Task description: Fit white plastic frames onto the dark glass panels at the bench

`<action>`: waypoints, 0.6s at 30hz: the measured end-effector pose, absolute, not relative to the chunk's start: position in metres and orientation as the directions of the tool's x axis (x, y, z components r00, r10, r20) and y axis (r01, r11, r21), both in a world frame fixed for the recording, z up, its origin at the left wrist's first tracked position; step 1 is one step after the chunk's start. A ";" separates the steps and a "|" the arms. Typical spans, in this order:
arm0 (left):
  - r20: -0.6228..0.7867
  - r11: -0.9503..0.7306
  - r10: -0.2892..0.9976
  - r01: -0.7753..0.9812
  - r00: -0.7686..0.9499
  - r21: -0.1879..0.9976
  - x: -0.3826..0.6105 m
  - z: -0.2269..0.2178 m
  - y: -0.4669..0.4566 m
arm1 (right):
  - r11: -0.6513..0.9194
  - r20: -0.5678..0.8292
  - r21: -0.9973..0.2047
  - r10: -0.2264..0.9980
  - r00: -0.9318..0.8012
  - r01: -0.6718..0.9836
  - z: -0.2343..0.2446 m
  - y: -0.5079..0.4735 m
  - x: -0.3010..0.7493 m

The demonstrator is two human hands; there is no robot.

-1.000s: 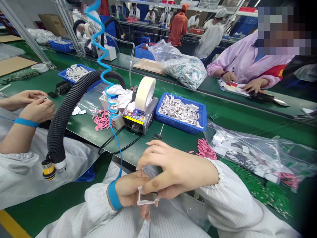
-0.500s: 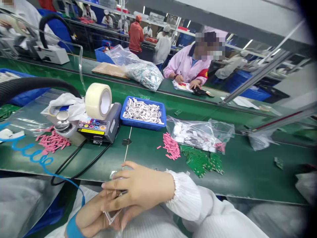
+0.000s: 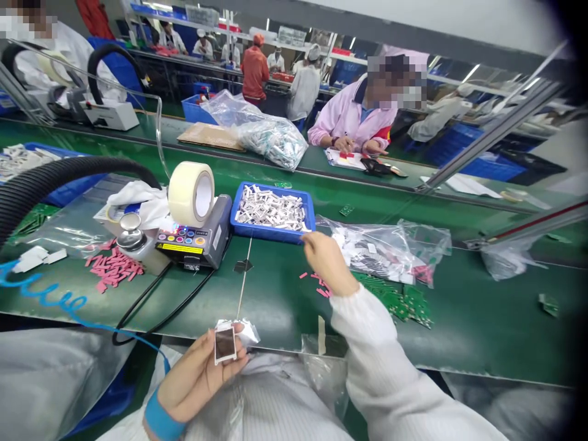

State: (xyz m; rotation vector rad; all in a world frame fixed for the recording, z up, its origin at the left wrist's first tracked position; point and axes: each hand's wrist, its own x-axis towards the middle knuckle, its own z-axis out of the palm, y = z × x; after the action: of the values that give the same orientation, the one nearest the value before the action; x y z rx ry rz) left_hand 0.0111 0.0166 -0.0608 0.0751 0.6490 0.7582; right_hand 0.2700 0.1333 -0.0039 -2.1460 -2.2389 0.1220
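Observation:
My left hand [image 3: 202, 370], with a blue band round the wrist, holds a small dark screen in a white frame [image 3: 225, 344] near the bench's front edge. Its palm faces up and the fingers curl under the frame. Crumpled silvery film [image 3: 248, 331] lies just behind those fingers. Out over the bench, my right hand [image 3: 329, 260] has its fingertips pinched together at the near right corner of a blue tray [image 3: 271, 233]. White frame pieces [image 3: 271, 207] fill the tray. Whatever those fingertips grip is too small to make out. Pink strips [image 3: 321, 288] lie partly hidden behind this hand.
Left of the tray stands a grey machine [image 3: 202, 245] with a tape roll [image 3: 191, 193] on top and a metal-topped dispenser [image 3: 133, 239] beside it. Green circuit boards [image 3: 399, 300] and a plastic bag of parts [image 3: 381, 251] lie rightward. A blue coiled cord [image 3: 68, 304] runs to my left wrist.
My right hand has left my left hand and moved forward and right to the tray's corner. My left hand has stayed low with the framed screen, which now shows fully.

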 end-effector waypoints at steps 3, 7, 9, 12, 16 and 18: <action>-0.514 0.754 0.635 -0.608 0.576 0.249 0.013 -0.064 0.018 | -0.230 -0.090 0.031 0.969 0.232 0.973 -0.024 0.176 0.311; -0.494 0.750 0.634 -0.628 0.595 0.205 0.013 -0.066 0.018 | -0.388 -0.136 0.154 0.902 0.409 0.909 -0.048 0.197 0.339; -0.495 0.742 0.636 -0.646 0.593 0.180 0.011 -0.066 0.018 | -0.396 -0.155 0.195 0.891 0.427 0.897 -0.055 0.198 0.344; -0.508 0.735 0.632 -0.660 0.585 0.155 0.008 -0.066 0.018 | -0.350 -0.199 0.221 0.897 0.394 0.910 -0.058 0.197 0.350; -0.524 0.727 0.624 -0.676 0.579 0.120 0.005 -0.068 0.018 | -0.286 -0.223 0.233 0.914 0.338 0.929 -0.055 0.196 0.359; -0.527 0.726 0.622 -0.679 0.578 0.111 0.004 -0.070 0.018 | -0.298 -0.202 0.253 0.914 0.352 0.920 -0.052 0.195 0.361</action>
State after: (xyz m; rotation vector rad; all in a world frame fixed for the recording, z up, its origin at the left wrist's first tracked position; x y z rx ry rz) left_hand 0.0036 0.0179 -0.0700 -0.1070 0.5739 0.7627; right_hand 0.3610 0.1954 -0.0522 -2.8350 -2.0025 0.0345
